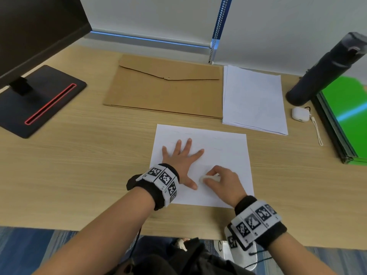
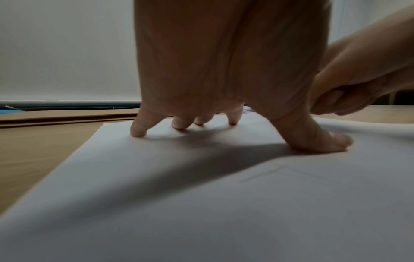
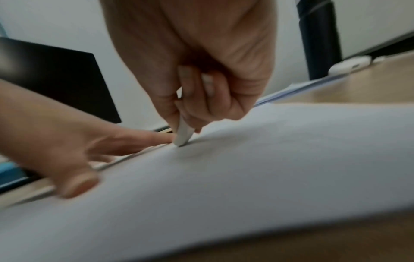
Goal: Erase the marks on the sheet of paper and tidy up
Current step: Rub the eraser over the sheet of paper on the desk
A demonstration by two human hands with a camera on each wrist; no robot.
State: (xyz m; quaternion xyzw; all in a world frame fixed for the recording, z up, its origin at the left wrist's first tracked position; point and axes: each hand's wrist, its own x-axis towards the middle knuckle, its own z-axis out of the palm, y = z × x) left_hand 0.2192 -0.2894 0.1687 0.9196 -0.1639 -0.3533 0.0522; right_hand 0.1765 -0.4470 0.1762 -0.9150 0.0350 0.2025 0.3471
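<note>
A white sheet of paper (image 1: 228,153) lies on the wooden desk in front of me, with faint pencil lines near its far edge. My left hand (image 1: 181,155) presses flat on the sheet's left half, fingers spread and straight; the left wrist view shows its fingertips (image 2: 139,132) and thumb down on the paper (image 2: 201,203). My right hand (image 1: 220,180) pinches a small white eraser (image 1: 208,178) just right of the left thumb. In the right wrist view the eraser (image 3: 184,133) has its tip touching the paper (image 3: 280,168).
A brown envelope (image 1: 164,90) lies behind the sheet, with a stack of white paper (image 1: 254,100) to its right. A dark bottle (image 1: 325,68), a white earbud case (image 1: 300,114) and a green folder (image 1: 345,116) stand at the right. A monitor base (image 1: 39,100) sits at the left.
</note>
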